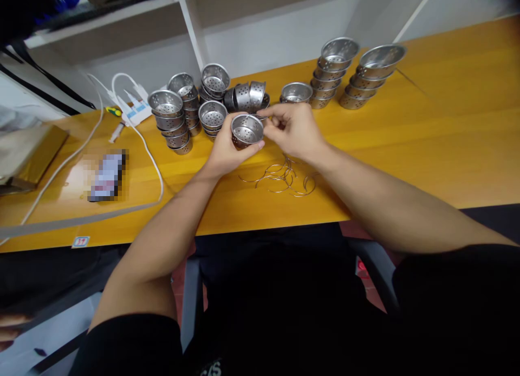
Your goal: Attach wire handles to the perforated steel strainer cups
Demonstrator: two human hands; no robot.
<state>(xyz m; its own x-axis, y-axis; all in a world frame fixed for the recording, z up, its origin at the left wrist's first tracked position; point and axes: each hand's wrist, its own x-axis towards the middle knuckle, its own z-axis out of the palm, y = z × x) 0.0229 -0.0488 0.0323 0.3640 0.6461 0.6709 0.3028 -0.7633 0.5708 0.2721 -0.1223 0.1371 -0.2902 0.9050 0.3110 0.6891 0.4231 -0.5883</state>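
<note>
A small perforated metal strainer cup sits in my left hand, held above the table with its mouth tilted towards me. My left fingers and thumb wrap round its side. At the cup's right rim is my right hand, its thumb and index finger closed in a pinch. Whatever lies between those fingertips is too small to make out. Below my hands, several thin curved metal wires lie in a loose tangle on the table.
Stacks of like cups stand on the yellow table: left stacks, right stacks, and some cups on their sides between. A phone, white cable, power strip and syringe lie at left.
</note>
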